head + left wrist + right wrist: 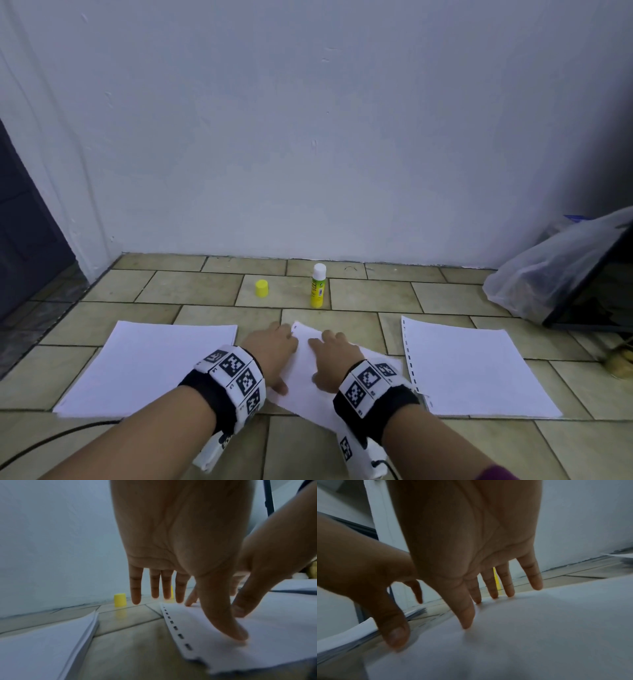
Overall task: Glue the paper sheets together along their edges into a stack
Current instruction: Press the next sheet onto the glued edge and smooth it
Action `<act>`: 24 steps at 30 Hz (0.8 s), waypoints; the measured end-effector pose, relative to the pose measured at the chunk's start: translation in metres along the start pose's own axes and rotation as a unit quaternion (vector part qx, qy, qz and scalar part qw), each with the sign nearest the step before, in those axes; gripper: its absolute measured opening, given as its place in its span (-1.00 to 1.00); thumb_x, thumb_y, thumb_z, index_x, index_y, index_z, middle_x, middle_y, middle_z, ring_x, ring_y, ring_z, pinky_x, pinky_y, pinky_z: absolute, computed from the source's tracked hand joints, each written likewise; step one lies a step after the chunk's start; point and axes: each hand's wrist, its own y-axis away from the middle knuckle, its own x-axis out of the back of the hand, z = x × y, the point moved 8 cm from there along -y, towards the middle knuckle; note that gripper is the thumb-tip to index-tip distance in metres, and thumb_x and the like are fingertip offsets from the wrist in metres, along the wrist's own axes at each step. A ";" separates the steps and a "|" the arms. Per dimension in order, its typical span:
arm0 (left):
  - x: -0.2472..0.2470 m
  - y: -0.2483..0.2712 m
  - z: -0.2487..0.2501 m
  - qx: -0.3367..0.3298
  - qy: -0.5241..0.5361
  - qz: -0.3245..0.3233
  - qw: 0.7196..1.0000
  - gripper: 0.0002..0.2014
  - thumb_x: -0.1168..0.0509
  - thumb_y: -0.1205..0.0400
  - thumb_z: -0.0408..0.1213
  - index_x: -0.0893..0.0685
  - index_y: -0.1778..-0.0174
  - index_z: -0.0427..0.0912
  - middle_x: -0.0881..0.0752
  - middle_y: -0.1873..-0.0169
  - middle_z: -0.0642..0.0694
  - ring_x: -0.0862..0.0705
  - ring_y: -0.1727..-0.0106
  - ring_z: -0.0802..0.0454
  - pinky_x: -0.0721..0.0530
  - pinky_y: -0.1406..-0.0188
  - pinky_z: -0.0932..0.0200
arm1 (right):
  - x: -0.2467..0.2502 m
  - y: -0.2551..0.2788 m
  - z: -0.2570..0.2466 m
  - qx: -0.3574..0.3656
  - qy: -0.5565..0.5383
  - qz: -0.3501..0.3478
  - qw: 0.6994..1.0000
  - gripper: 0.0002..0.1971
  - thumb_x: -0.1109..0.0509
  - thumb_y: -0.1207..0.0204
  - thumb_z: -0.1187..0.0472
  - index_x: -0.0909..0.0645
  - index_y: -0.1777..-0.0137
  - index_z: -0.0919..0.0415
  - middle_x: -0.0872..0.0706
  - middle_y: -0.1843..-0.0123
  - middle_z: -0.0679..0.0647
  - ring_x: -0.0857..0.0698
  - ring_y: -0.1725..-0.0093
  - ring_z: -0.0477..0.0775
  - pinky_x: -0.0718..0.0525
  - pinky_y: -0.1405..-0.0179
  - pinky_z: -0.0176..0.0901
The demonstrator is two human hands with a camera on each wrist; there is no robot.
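A single white sheet (305,366) with a punched edge lies skewed on the tiled floor between two paper stacks. My left hand (274,353) rests on its left part with straight fingers; in the left wrist view its thumb (228,626) touches the sheet (274,635) beside the punched holes. My right hand (329,359) lies flat on the same sheet, fingertips (508,593) at its far edge. The left stack (150,366) and the right stack (472,366) lie untouched. Behind stand an uncapped yellow glue stick (318,286) and its yellow cap (262,287).
A white wall closes the floor just behind the glue stick. A clear plastic bag (548,270) and a dark panel (596,294) lean at the right. A black cable (51,442) runs along the floor at lower left. A dark doorway (20,222) is at the left.
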 end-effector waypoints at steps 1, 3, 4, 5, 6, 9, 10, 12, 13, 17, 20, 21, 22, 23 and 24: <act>-0.003 -0.002 -0.001 0.005 0.010 0.010 1.000 -0.13 -0.49 -0.48 0.04 -0.24 -0.61 -0.22 -0.19 -0.61 -0.18 -0.24 -0.60 -0.11 -0.36 -0.48 0.02 | -0.002 -0.001 -0.006 0.012 -0.003 -0.005 1.000 -0.44 -0.31 -0.57 0.21 -0.24 -0.55 0.15 -0.28 -0.52 0.15 -0.30 -0.50 0.21 -0.45 -0.37 0.17; -0.016 -0.004 -0.007 0.028 0.026 -0.012 0.999 0.11 -0.48 -0.45 0.13 0.06 -0.68 -0.31 0.08 -0.69 -0.19 0.00 -0.70 -0.08 -0.15 -0.63 0.04 | -0.006 -0.002 -0.016 0.041 -0.014 -0.022 0.999 -0.30 -0.28 -0.58 0.30 -0.04 -0.66 0.18 -0.11 -0.66 0.10 -0.13 -0.63 0.15 -0.26 -0.53 0.26; -0.025 -0.005 -0.010 0.041 0.037 -0.036 0.998 0.17 -0.46 -0.46 0.17 0.17 -0.68 -0.34 0.17 -0.69 -0.20 0.05 -0.71 -0.07 -0.11 -0.65 0.03 | -0.006 -0.002 -0.019 0.053 -0.022 -0.034 0.998 -0.25 -0.25 -0.59 0.33 0.07 -0.69 0.18 0.00 -0.71 0.06 -0.02 -0.68 0.08 -0.12 -0.60 0.29; -0.031 -0.006 -0.012 0.050 0.046 -0.058 0.996 0.18 -0.42 -0.48 0.19 0.24 -0.67 -0.34 0.22 -0.69 -0.20 0.08 -0.71 -0.07 -0.11 -0.65 0.00 | -0.007 -0.002 -0.021 0.061 -0.031 -0.044 0.997 -0.24 -0.21 -0.61 0.34 0.14 -0.70 0.17 0.08 -0.72 0.02 0.05 -0.69 0.03 0.00 -0.63 0.28; -0.036 -0.007 -0.013 0.053 0.050 -0.073 0.995 0.18 -0.40 -0.50 0.20 0.28 -0.66 -0.34 0.26 -0.68 -0.20 0.10 -0.71 -0.06 -0.12 -0.65 -0.04 | -0.008 -0.002 -0.020 0.064 -0.044 -0.052 0.996 -0.25 -0.18 -0.62 0.33 0.17 -0.70 0.16 0.12 -0.73 0.00 0.07 -0.69 0.00 0.08 -0.64 0.25; -0.042 -0.007 -0.013 0.049 0.042 -0.092 0.994 0.15 -0.34 -0.53 0.23 0.31 -0.65 -0.33 0.30 -0.67 -0.19 0.18 -0.71 -0.06 -0.11 -0.64 -0.16 | -0.009 -0.001 -0.006 0.055 -0.085 -0.058 0.993 -0.29 -0.13 -0.64 0.26 0.16 -0.70 0.09 0.11 -0.73 -0.05 -0.08 -0.68 0.01 0.17 -0.64 0.20; -0.042 -0.007 -0.014 0.048 0.038 -0.096 0.993 0.15 -0.33 -0.54 0.23 0.32 -0.65 -0.33 0.30 -0.67 -0.19 0.20 -0.71 -0.05 -0.09 -0.63 -0.19 | -0.008 0.000 0.003 0.044 -0.097 -0.056 0.993 -0.29 -0.13 -0.64 0.25 0.15 -0.70 0.07 0.08 -0.73 -0.05 -0.15 -0.66 0.04 0.18 -0.64 0.19; -0.043 -0.009 -0.015 0.049 0.032 -0.104 0.993 0.13 -0.31 -0.55 0.24 0.32 -0.66 -0.32 0.30 -0.68 -0.17 0.21 -0.70 -0.04 -0.06 -0.62 -0.24 | -0.008 0.004 0.025 0.016 -0.118 -0.056 0.991 -0.32 -0.11 -0.64 0.21 0.12 -0.70 0.07 0.00 -0.72 -0.05 -0.24 -0.63 0.08 0.17 -0.64 0.17; -0.044 -0.010 -0.015 0.049 0.028 -0.109 0.992 0.12 -0.29 -0.56 0.24 0.33 -0.66 -0.32 0.30 -0.68 -0.16 0.22 -0.70 -0.03 -0.04 -0.62 -0.26 | -0.008 0.005 0.038 0.001 -0.122 -0.056 0.991 -0.33 -0.11 -0.65 0.20 0.10 -0.70 0.07 -0.05 -0.71 -0.04 -0.27 -0.62 0.10 0.14 -0.64 0.17; -0.045 -0.011 -0.016 0.045 0.011 -0.124 0.991 0.10 -0.25 -0.58 0.26 0.36 -0.65 -0.30 0.34 -0.67 -0.15 0.22 -0.70 -0.03 0.06 -0.61 -0.30 | -0.007 0.014 0.078 -0.040 -0.111 -0.065 0.991 -0.36 -0.04 -0.67 0.25 0.11 -0.70 0.06 -0.04 -0.72 -0.03 -0.27 -0.61 0.12 -0.02 -0.65 0.11; -0.041 -0.013 -0.020 0.032 0.020 -0.125 0.991 0.09 -0.24 -0.59 0.26 0.36 -0.66 -0.28 0.35 -0.66 -0.13 0.24 -0.70 -0.01 0.08 -0.62 -0.29 | -0.005 0.020 0.084 -0.034 -0.090 -0.064 0.993 -0.36 -0.04 -0.68 0.34 0.11 -0.70 0.05 -0.07 -0.71 -0.02 -0.30 -0.59 0.14 -0.13 -0.61 0.04; -0.040 -0.013 -0.022 0.024 0.027 -0.128 0.991 0.09 -0.25 -0.59 0.25 0.35 -0.66 -0.27 0.35 -0.66 -0.12 0.25 -0.70 0.00 0.09 -0.62 -0.28 | -0.003 0.020 0.085 -0.028 -0.080 -0.057 0.995 -0.36 -0.09 -0.69 0.31 0.08 -0.70 0.06 -0.14 -0.70 0.00 -0.34 -0.57 0.15 -0.19 -0.59 0.04; -0.040 -0.013 -0.024 0.017 0.037 -0.132 0.990 0.09 -0.26 -0.58 0.24 0.35 -0.66 -0.27 0.35 -0.67 -0.11 0.25 -0.70 0.02 0.09 -0.63 -0.26 | -0.002 0.019 0.086 -0.024 -0.073 -0.052 0.996 -0.35 -0.16 -0.68 0.25 0.06 -0.69 0.06 -0.23 -0.67 0.04 -0.38 -0.54 0.17 -0.26 -0.56 0.05; -0.041 -0.014 -0.027 0.011 0.040 -0.136 0.990 0.10 -0.29 -0.57 0.23 0.35 -0.66 -0.25 0.36 -0.67 -0.09 0.25 -0.70 0.03 0.09 -0.63 -0.26 | -0.001 0.018 0.088 -0.023 -0.069 -0.053 0.996 -0.32 -0.24 -0.66 0.19 0.04 -0.68 0.04 -0.31 -0.63 0.07 -0.41 -0.51 0.18 -0.33 -0.52 0.05; -0.043 -0.015 -0.030 0.007 0.031 -0.138 0.990 0.13 -0.32 -0.55 0.23 0.36 -0.66 -0.22 0.37 -0.66 -0.07 0.26 -0.69 0.05 0.09 -0.63 -0.30 | -0.002 0.017 0.091 -0.022 -0.067 -0.058 0.996 -0.26 -0.31 -0.63 0.14 0.04 -0.68 0.03 -0.36 -0.60 0.09 -0.42 -0.50 0.18 -0.38 -0.49 0.03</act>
